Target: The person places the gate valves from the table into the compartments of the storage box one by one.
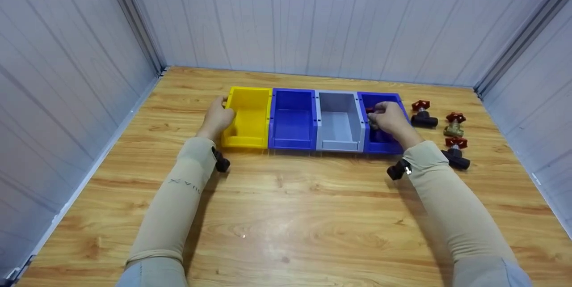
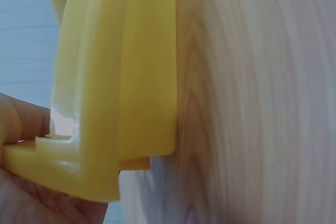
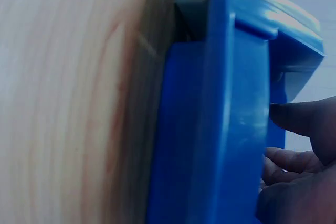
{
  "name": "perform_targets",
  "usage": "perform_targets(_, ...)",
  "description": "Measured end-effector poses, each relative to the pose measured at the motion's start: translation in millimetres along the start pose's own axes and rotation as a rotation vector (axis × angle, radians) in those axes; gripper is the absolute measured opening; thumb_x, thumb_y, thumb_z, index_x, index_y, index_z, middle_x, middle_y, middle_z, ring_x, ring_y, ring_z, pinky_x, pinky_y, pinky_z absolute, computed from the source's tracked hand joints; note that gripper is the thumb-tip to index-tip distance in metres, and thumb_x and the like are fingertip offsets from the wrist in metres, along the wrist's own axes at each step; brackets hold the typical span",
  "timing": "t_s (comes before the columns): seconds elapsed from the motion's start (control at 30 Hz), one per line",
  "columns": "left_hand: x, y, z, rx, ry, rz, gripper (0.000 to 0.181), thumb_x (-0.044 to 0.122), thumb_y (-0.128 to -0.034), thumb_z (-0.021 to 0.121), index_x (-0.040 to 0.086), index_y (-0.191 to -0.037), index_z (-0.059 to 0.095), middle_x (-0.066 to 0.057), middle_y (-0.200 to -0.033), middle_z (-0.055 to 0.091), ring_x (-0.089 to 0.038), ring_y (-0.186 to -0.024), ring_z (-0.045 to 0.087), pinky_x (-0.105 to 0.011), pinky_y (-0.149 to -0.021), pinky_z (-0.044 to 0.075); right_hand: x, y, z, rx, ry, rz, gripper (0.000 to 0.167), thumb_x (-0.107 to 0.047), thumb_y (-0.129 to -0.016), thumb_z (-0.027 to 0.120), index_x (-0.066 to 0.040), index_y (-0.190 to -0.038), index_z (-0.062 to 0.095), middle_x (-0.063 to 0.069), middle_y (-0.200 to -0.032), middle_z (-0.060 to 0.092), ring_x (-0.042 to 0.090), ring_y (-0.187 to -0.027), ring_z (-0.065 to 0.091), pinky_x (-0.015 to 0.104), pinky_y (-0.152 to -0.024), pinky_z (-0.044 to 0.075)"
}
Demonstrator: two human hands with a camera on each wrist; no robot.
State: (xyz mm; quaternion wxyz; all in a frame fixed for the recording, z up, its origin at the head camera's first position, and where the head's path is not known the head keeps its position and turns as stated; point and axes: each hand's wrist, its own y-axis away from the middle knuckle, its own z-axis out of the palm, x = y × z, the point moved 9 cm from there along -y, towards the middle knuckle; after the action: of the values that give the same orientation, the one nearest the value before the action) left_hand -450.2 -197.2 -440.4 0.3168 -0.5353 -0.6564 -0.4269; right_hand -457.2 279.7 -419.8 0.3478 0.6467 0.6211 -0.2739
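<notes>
My left hand (image 1: pixel 218 118) grips the left wall of the yellow bin (image 1: pixel 245 143), with the thumb inside. The left wrist view shows fingers around the rim of that yellow bin (image 2: pixel 100 103). At the other end of the row, my right hand (image 1: pixel 389 119) reaches into the right blue bin (image 1: pixel 384 147). It holds a valve with a red handwheel (image 1: pixel 369 110), mostly hidden by the fingers. In the right wrist view the blue bin's wall (image 3: pixel 244 119) covers the fingertips of my right hand (image 3: pixel 299 166), and the valve does not show.
Between the end bins stand another blue bin (image 1: pixel 292 144) and a grey bin (image 1: pixel 339 145), joined in the row. To the right lie a black-bodied valve (image 1: pixel 424 120), a brass valve (image 1: pixel 454 129) and another black one (image 1: pixel 456 160). Pale panel walls (image 1: pixel 295 18) enclose the wooden table (image 1: pixel 286 215).
</notes>
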Motion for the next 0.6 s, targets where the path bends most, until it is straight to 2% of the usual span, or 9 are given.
perform_targets(0.1, 0.1, 0.7, -0.5, 0.002, 0.004, 0.001, 0.058, 0.008, -0.1074, 0.042, 0.012, -0.165, 0.037, -0.017, -0.156, 0.051, -0.032, -0.135, 0.053, -0.050, -0.114, 0.045, -5.1, 2.3, -4.9, 0.016, 0.053, -0.018, 0.055, -0.007, -0.107, 0.061, 0.021, -0.151, 0.045, 0.032, -0.131, 0.065, 0.019, -0.099, 0.066, 0.023, -0.086, 0.052)
perform_targets(0.2, 0.8, 1.4, -0.2, -0.002, -0.001, 0.002, 0.059, 0.009, -0.1077, 0.042, 0.012, -0.166, 0.036, -0.018, -0.157, 0.050, -0.033, -0.134, 0.052, -0.050, -0.114, 0.045, -8.4, 4.8, -8.7, 0.016, 0.073, -0.011, 0.055, -0.009, -0.108, 0.060, 0.018, -0.153, 0.045, 0.035, -0.140, 0.062, 0.033, -0.123, 0.062, 0.036, -0.105, 0.050)
perform_targets(0.3, 0.8, 1.9, -0.1, -0.004, -0.009, -0.003, 0.060, 0.009, -0.1077, 0.041, 0.013, -0.167, 0.035, -0.018, -0.157, 0.050, -0.033, -0.133, 0.052, -0.050, -0.112, 0.045, -11.3, 7.3, -11.3, 0.000, 0.061, 0.000, 0.057, -0.010, -0.109, 0.059, 0.017, -0.156, 0.042, 0.037, -0.146, 0.058, 0.041, -0.135, 0.057, 0.048, -0.115, 0.046)
perform_targets(0.4, 0.2, 2.4, 0.0, -0.005, -0.011, -0.010, 0.061, 0.009, -0.1072, 0.041, 0.014, -0.167, 0.035, -0.017, -0.156, 0.050, -0.033, -0.131, 0.053, -0.049, -0.110, 0.045, -14.3, 9.3, -13.7, -0.013, 0.058, 0.007, 0.058, -0.012, -0.111, 0.058, 0.015, -0.159, 0.040, 0.036, -0.150, 0.057, 0.042, -0.137, 0.057, 0.050, -0.116, 0.046)
perform_targets(0.6, -0.3, 4.0, 0.9, -0.008, 0.010, -0.025, 0.061, 0.007, -0.1070, 0.041, 0.015, -0.167, 0.034, -0.017, -0.157, 0.050, -0.033, -0.132, 0.053, -0.049, -0.111, 0.045, -19.5, 12.0, -18.5, -0.016, 0.061, 0.026, 0.059, -0.016, -0.112, 0.058, 0.011, -0.161, 0.040, 0.034, -0.153, 0.055, 0.042, -0.131, 0.060, 0.048, -0.110, 0.049)
